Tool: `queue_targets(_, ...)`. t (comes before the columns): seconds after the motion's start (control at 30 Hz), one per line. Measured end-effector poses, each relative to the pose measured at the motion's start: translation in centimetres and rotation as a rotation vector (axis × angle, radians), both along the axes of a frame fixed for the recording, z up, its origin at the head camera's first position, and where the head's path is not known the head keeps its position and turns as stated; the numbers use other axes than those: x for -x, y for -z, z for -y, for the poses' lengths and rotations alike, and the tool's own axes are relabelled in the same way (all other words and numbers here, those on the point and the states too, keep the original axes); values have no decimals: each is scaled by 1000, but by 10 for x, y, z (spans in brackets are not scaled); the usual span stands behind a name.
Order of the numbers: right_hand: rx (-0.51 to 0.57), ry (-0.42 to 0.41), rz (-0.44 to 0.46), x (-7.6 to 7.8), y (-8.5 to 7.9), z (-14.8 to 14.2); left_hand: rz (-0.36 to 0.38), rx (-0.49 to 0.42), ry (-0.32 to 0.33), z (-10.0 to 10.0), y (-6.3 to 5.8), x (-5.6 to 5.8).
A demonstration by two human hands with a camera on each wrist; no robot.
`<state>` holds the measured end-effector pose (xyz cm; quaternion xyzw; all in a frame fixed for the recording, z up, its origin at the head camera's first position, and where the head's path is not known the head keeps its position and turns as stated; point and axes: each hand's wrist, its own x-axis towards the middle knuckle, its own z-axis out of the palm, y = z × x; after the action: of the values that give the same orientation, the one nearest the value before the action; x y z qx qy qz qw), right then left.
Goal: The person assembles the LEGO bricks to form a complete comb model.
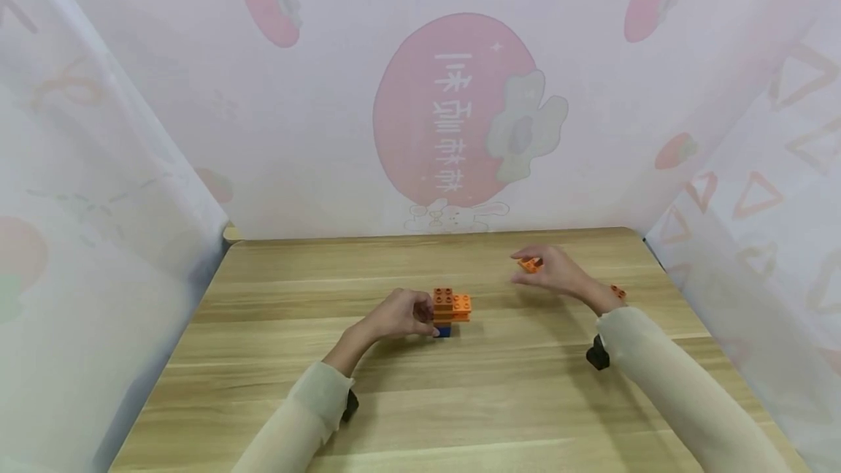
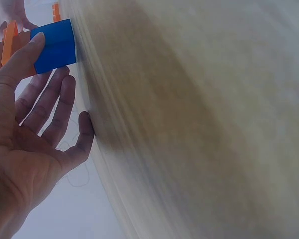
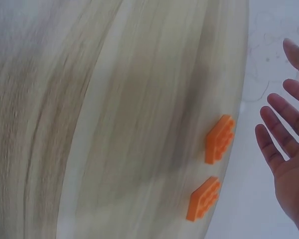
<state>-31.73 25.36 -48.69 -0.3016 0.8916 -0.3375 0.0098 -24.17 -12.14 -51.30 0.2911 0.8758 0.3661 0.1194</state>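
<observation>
Pinches the brick stack (image 1: 444,305) upright near the middle of the desk (image 1: 519,407) with the left hand (image 1: 399,314); sets thumb against the blue bottom brick (image 2: 57,52), likely to keep tall side from tipping. Holds right hand (image 1: 552,268) spread and unloaded above an orange brick (image 1: 528,266), perhaps for easy picking. Shows second orange brick (image 1: 617,291) near right wrist, studs up, seemingly kept within reach.

The left hand (image 1: 402,314) grips a stack (image 1: 444,306), orange above blue; the right hand (image 1: 554,269) hovers near an orange brick (image 1: 529,265), another brick (image 1: 618,291) by its wrist
</observation>
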Motion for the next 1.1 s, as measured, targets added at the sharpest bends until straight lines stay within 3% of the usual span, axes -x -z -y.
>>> queue_targets(0.23, -6, 67, 26, 8, 9, -9, -3, 0, 4, 0, 0, 1)
queue_targets(0.67, -38, 155, -31, 18, 22, -18, -23, 10, 2, -1, 3, 2)
queue_targets(1.1, -46, 176, 7, 25, 33, -23, -21, 6, -1, 0, 3, 2)
